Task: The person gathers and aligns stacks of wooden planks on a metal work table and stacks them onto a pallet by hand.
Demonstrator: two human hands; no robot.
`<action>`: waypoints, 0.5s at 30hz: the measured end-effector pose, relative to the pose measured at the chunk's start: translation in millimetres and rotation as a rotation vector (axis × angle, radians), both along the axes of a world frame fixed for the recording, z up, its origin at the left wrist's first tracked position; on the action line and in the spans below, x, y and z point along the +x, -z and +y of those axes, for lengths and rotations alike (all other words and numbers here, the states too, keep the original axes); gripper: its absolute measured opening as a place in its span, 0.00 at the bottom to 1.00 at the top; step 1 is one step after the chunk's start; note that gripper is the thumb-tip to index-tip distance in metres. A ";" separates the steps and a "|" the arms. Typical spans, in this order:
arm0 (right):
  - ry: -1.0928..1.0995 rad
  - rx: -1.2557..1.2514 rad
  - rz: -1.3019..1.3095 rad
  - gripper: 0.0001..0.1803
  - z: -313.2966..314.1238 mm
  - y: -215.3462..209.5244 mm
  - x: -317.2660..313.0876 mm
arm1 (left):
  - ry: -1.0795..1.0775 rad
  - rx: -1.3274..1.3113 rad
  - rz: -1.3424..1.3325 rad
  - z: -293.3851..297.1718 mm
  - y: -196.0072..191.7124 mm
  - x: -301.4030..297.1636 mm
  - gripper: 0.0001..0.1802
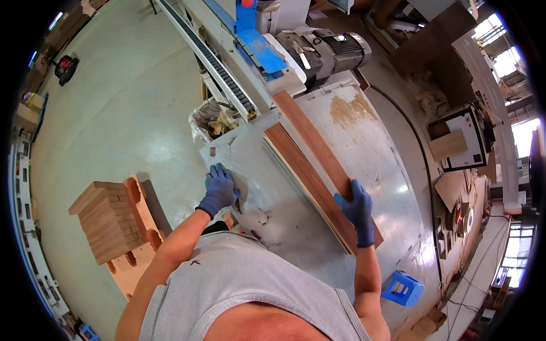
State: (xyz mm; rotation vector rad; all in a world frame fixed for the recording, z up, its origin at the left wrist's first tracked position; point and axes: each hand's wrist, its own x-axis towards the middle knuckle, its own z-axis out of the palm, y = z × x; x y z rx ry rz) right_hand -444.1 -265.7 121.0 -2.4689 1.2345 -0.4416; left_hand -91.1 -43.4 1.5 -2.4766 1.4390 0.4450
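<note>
My left hand [219, 190], in a blue glove, lies with its fingers out on the left edge of a grey metal table [392, 165]; nothing is in it. In a matching glove, my right hand [358, 213] grips a long reddish-brown wooden plank [313, 139] near its close end, thumb toward the left side. The plank slants across the table, its far end by the machine. Just left of it, and roughly parallel, lies a short pile of similar planks [298, 173] with pale lower layers. My right palm hides part of the held plank.
Beyond the table stands a machine with a blue guard [261, 51], a motor [341, 51] and a chain conveyor [216, 62]. Sawdust [350, 111] covers one table corner. Stacked wood pieces [111, 219] rest on a pallet at left. A blue plastic stool [402, 288] stands at right.
</note>
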 end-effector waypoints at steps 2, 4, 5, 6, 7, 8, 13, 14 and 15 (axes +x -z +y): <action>-0.019 0.000 -0.057 0.34 25.5 0.9 -23.4 | 0.006 0.025 0.015 -3.2 -1.1 0.1 0.51; -0.059 -0.055 -0.073 0.34 41.2 10.4 -38.7 | 0.009 0.049 0.023 -4.3 -4.6 -1.0 0.52; -0.112 -0.117 -0.091 0.34 46.9 17.2 -45.1 | 0.004 0.040 0.026 -4.2 -7.4 -1.2 0.52; -0.109 -0.138 -0.033 0.35 52.7 29.2 -52.7 | 0.008 0.032 0.031 -5.5 -8.1 -1.2 0.51; -0.099 -0.141 -0.035 0.35 55.6 38.8 -59.8 | 0.018 0.030 0.029 -6.2 -9.0 -1.4 0.51; -0.093 -0.145 0.001 0.36 58.2 40.6 -59.1 | 0.012 0.013 0.047 -4.9 -8.2 -1.2 0.50; -0.007 0.248 0.077 0.39 56.0 23.7 -50.4 | -0.013 -0.083 0.061 4.2 -2.3 3.7 0.48; -0.058 0.299 0.070 0.40 50.9 23.1 -54.0 | -0.008 -0.093 0.063 6.1 -2.7 2.5 0.47; -0.112 0.349 0.064 0.41 45.1 22.9 -56.3 | -0.005 -0.103 0.067 7.6 -2.8 2.2 0.46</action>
